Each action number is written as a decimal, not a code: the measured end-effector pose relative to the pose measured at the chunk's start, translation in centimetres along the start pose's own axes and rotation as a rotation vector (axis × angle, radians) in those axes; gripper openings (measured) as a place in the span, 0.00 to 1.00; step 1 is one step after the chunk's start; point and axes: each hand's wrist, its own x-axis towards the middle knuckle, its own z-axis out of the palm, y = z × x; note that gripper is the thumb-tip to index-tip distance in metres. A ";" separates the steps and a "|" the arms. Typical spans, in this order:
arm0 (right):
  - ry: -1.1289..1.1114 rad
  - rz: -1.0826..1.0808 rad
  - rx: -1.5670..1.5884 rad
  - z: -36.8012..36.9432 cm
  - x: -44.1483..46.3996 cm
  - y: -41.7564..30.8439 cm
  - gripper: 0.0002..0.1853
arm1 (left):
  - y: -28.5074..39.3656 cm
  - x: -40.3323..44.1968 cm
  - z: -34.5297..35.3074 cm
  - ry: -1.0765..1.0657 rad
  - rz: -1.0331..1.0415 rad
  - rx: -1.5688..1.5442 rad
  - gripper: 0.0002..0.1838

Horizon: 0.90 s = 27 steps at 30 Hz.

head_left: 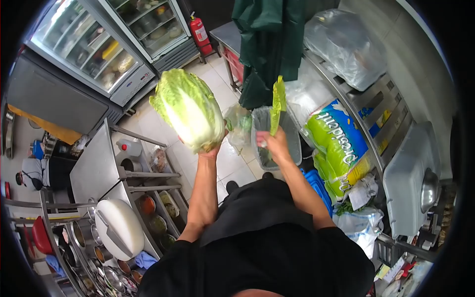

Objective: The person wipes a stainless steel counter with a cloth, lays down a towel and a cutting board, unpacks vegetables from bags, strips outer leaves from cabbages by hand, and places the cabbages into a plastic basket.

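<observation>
A large napa cabbage (190,111), pale green with white ribs, rests upright on my left hand (212,151), which grips it from below; most of those fingers are hidden behind it. Between the fingers of my right hand (274,143) is a loose cabbage leaf (278,101), yellow-green and pointing upward. That hand is above a grey bin (292,151) standing on the floor, lined with a bag. A clear plastic bag (238,123) with pale green contents lies on the floor just left of the bin.
Steel shelving and a counter (96,163) stand on my left, with a white cutting board (118,227) and a knife. A green-and-blue sack (336,143) lies to the right. Glass-door fridges (86,49) and a fire extinguisher (200,33) are at the back.
</observation>
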 end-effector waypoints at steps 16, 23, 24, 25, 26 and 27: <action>-0.091 -0.724 -0.605 9.0 -5.9 -2.1 0.40 | -1.4 -3.5 -0.8 0.265 0.156 0.652 0.53; -0.025 -0.782 -0.516 10.0 -5.5 -3.5 0.38 | -0.8 -2.4 -0.3 0.280 0.219 0.724 0.53; -0.057 -0.624 -0.472 10.1 -5.8 -3.9 0.35 | -0.7 -2.5 -0.1 0.281 0.209 0.714 0.53; -0.059 -0.627 -0.471 10.0 -5.6 -3.4 0.35 | -0.6 -2.6 0.1 0.283 0.198 0.702 0.53; -0.057 -0.710 -0.494 9.8 -5.2 -2.6 0.31 | -0.6 -2.7 0.3 0.302 0.210 0.703 0.54; -0.056 -0.794 -0.518 9.5 -4.8 -2.1 0.28 | -0.7 -2.8 0.3 0.300 0.213 0.703 0.54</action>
